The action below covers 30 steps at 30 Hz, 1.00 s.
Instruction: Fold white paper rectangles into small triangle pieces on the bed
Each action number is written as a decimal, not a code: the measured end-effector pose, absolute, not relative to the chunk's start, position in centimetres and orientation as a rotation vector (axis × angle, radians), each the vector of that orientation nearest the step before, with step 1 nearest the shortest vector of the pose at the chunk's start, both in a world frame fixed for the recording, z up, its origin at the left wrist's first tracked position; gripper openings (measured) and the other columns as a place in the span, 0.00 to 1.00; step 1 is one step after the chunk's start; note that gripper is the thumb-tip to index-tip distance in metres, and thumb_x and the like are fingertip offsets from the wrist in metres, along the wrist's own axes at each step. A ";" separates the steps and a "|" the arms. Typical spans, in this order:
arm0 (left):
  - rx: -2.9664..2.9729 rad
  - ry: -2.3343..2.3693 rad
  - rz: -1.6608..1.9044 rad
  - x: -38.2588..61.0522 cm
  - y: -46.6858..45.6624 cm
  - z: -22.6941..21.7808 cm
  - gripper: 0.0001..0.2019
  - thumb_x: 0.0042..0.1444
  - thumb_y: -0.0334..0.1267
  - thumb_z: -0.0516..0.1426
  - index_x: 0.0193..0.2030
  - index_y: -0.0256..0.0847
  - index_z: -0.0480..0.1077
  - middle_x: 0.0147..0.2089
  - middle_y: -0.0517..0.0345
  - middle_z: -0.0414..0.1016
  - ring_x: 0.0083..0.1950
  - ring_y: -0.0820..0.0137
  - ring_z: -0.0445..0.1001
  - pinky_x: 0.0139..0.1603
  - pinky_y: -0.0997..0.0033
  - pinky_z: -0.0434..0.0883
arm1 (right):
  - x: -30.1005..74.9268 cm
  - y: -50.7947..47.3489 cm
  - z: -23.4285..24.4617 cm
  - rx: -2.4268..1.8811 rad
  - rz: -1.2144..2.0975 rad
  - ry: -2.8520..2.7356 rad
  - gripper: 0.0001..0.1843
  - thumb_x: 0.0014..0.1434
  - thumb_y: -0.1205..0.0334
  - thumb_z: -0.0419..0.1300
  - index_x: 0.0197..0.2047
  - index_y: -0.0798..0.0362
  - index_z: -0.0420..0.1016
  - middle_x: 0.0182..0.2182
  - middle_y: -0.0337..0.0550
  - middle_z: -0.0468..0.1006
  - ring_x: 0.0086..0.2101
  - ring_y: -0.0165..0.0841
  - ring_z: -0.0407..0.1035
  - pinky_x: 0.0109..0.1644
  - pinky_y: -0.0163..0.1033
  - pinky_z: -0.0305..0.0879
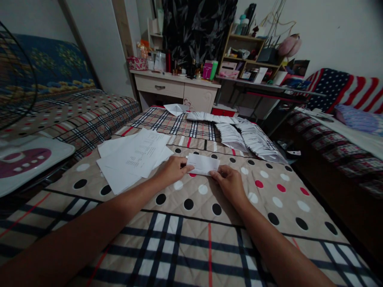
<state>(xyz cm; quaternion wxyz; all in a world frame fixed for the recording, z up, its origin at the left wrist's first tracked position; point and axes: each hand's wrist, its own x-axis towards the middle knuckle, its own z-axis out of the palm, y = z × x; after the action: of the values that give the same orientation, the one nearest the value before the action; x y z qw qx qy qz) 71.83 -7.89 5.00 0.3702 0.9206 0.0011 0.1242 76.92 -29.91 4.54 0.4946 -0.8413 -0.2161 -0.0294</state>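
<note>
A small folded white paper [204,163] lies on the dotted and plaid quilt [191,223] in front of me. My left hand [173,169] pinches its left end, fingers curled. My right hand [229,182] grips its lower right edge between thumb and fingers. To the left of my left hand lies a loose stack of printed white sheets [134,157]. Beyond the paper, at the far right of the bed, several folded white papers [248,137] lie in overlapping rows.
One folded paper shape [176,108] sits at the bed's far edge. A cream dresser [176,89] crowded with bottles stands behind, and a shelf desk [254,63] to its right. A fan [18,119] stands at left, a second bed [344,131] at right.
</note>
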 end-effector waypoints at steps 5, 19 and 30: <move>2.314 0.055 0.318 71.5 -8.0 5.0 0.09 0.55 0.39 0.58 0.28 0.38 0.75 0.25 0.61 0.72 0.27 0.73 0.66 0.29 0.74 0.58 | 76.7 -29.8 4.3 -1.850 0.040 -0.534 0.09 0.52 0.55 0.63 0.30 0.52 0.73 0.24 0.39 0.75 0.26 0.33 0.67 0.30 0.36 0.60; 2.375 -0.037 0.490 71.3 -7.0 3.5 0.07 0.52 0.41 0.63 0.31 0.40 0.78 0.53 0.51 0.72 0.51 0.63 0.72 0.50 0.63 0.71 | 75.9 -28.2 5.2 -2.457 -0.353 -0.514 0.07 0.56 0.61 0.60 0.31 0.52 0.78 0.34 0.47 0.78 0.28 0.35 0.71 0.30 0.37 0.57; 2.109 -0.113 0.381 70.9 -6.7 3.9 0.07 0.53 0.41 0.63 0.30 0.40 0.78 0.43 0.55 0.77 0.42 0.68 0.75 0.41 0.69 0.71 | 76.4 -28.6 3.4 -1.733 -0.058 -0.299 0.13 0.48 0.52 0.67 0.28 0.54 0.76 0.49 0.52 0.78 0.37 0.39 0.75 0.39 0.43 0.71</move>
<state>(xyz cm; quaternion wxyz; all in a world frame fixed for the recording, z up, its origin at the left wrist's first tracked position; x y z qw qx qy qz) 70.86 -6.68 3.87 0.4772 0.8636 -0.0461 0.1561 76.38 -28.63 3.45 0.6374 -0.7589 -0.1310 -0.0255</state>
